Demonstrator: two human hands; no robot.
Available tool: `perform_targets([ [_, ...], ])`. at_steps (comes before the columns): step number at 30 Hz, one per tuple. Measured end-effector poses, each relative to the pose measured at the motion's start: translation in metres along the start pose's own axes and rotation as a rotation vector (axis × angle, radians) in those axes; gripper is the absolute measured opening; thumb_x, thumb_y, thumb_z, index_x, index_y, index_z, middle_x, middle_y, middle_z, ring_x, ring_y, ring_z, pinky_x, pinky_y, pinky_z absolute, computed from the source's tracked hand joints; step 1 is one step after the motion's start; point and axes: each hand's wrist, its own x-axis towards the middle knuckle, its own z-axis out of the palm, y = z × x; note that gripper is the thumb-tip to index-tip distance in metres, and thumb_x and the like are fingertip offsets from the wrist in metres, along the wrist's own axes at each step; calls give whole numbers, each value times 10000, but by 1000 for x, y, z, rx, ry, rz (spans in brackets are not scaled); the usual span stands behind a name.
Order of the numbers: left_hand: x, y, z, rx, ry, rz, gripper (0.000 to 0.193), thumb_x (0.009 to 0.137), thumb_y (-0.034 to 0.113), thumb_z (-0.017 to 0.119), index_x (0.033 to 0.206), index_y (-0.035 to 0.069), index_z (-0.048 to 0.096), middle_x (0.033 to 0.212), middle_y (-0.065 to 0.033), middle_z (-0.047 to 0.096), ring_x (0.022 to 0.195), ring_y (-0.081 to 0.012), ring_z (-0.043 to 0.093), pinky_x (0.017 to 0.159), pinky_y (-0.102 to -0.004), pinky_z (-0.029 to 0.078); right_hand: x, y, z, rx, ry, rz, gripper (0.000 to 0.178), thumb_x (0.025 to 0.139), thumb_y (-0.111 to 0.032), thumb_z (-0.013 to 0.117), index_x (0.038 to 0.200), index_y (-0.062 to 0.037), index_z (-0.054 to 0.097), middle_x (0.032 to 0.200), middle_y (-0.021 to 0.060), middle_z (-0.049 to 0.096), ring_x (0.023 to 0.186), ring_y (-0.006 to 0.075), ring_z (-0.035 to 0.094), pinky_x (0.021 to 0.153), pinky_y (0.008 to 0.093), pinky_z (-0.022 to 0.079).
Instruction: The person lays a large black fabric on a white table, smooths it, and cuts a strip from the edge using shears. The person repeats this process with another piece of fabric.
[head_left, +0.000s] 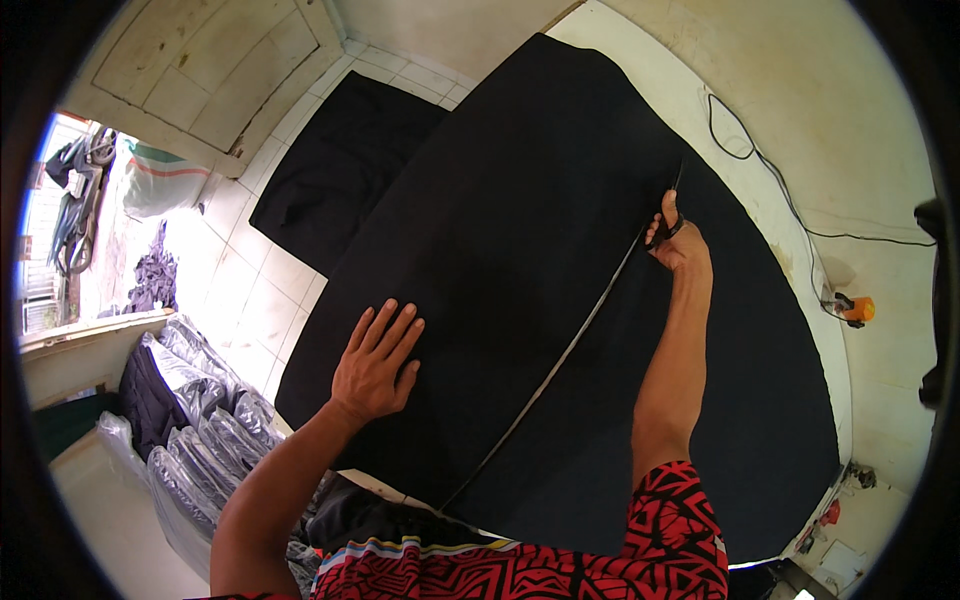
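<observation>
A large sheet of black fabric covers most of the table in front of me. My right hand is closed around the black handles of a pair of scissors, whose dark blades point away from me over the fabric. From the near edge up to this hand runs a long, narrow slit with a pale line showing through it. To the left of the slit, my left hand lies flat on the fabric, fingers stretched out and holding nothing.
White table edge shows along the far right. A black cable and an orange-and-black object are beside it. Another black cloth hangs or lies at the left. Plastic-wrapped bundles are stacked lower left, near a door.
</observation>
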Motion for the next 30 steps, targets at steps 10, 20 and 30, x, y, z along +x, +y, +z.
perform_targets([
  [10, 4, 2, -2, -3, 21, -5, 631, 1035, 268, 636, 1633, 97, 531, 1767, -116, 413, 1681, -323, 287, 1392, -543, 192, 36, -26, -10, -15, 12, 15, 773, 692, -738, 939, 922, -78, 608, 802, 85, 621, 738, 258, 654, 705, 416, 553],
  [20, 0, 1, -1, 14, -19, -7, 644, 1065, 269, 612, 1670, 100, 470, 1800, -128, 348, 1701, -330, 229, 1397, -550, 167, 67, -49, -13, 44, 38, 9, 711, 719, -701, 933, 904, -108, 589, 765, 20, 596, 674, 221, 626, 621, 368, 536],
  [30, -7, 2, 4, 31, 53, 36, 613, 1070, 274, 608, 1640, 72, 506, 1772, -146, 392, 1685, -344, 267, 1389, -556, 182, -80, 21, -15, -228, -136, -314, 513, 1048, -545, 748, 1019, -33, 723, 890, 50, 718, 807, 169, 663, 721, 314, 490],
])
